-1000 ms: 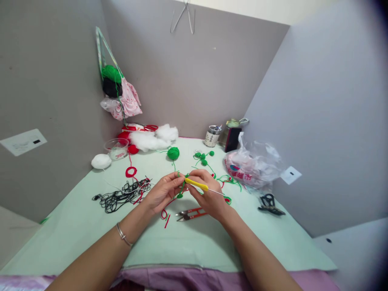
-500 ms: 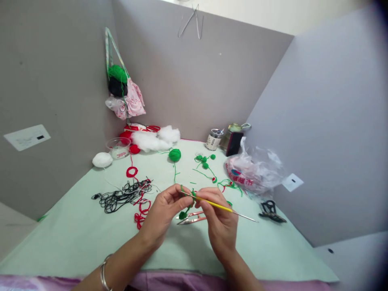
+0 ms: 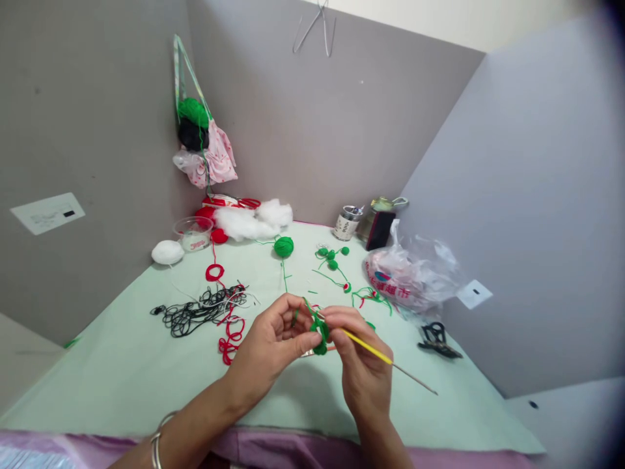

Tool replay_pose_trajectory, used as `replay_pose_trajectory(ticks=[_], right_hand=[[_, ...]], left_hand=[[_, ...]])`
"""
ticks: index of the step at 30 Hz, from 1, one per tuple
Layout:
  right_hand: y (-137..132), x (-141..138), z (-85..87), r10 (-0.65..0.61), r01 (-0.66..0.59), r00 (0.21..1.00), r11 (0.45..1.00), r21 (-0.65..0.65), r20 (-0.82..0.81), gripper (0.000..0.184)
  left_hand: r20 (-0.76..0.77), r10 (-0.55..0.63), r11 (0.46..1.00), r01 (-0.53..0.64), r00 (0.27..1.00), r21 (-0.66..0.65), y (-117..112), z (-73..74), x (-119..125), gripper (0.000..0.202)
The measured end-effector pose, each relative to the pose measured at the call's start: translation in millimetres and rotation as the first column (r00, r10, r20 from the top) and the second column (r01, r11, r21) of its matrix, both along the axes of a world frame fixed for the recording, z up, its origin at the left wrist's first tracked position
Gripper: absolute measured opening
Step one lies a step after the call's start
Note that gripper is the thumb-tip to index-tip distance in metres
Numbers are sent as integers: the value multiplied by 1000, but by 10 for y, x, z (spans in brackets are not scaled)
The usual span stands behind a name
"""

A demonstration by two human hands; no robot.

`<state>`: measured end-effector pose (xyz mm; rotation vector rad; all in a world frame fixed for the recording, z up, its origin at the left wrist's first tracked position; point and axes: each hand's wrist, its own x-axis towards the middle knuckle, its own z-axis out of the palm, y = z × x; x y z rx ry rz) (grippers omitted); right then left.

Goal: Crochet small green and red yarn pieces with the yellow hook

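My right hand (image 3: 359, 348) is closed on a yellow-handled crochet hook (image 3: 368, 346), whose bare metal end slants down to the right. The hook's other end meets a small green crochet piece (image 3: 319, 337) at my fingertips. My left hand (image 3: 278, 335) pinches that piece from the left, with green yarn running over its fingers. From there the strand seems to lead back to the green yarn ball (image 3: 284, 246). Thread snips (image 3: 307, 354) lie on the table beneath, mostly hidden by my hands and the piece.
Tangled black yarn (image 3: 195, 309) and red yarn (image 3: 229, 345) lie to the left. Behind are white stuffing (image 3: 244, 223) and a clear tub (image 3: 193, 234). Rightward are small green pieces (image 3: 333, 264), a tin (image 3: 347, 223), a plastic bag (image 3: 410, 267) and black-handled scissors (image 3: 439, 341).
The green piece has been raised and turned between my fingers, now covering most of the snips. My right hand and the hook have shifted slightly right, the hook tilting more steeply.
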<state>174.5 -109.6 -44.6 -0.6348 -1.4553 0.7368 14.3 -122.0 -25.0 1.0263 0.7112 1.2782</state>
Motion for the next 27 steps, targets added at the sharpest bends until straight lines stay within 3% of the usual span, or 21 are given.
replay_pose_trajectory(ticks=[4, 7, 13, 21, 27], right_hand=[[30, -15, -40, 16, -17, 1000, 999, -40, -20, 17], [63, -19, -60, 61, -73, 990, 993, -90, -126, 14], [87, -3, -32, 106, -176, 941, 964, -200, -320, 18], [99, -15, -56, 165, -249, 931, 940, -234, -326, 25], [109, -39, -74, 227, -326, 905, 913, -244, -359, 26]], left_hand=[[-30, -5, 1000, 5, 1000, -6, 17, -44, -13, 39], [-9, -11, 998, 10, 1000, -60, 21, -28, -17, 46], [4, 3, 995, -3, 1000, -104, 10, 17, -18, 39], [-94, 50, 999, -52, 994, -15, 3, -18, -26, 23], [-147, 102, 995, -102, 984, 6, 4, -47, -44, 29]])
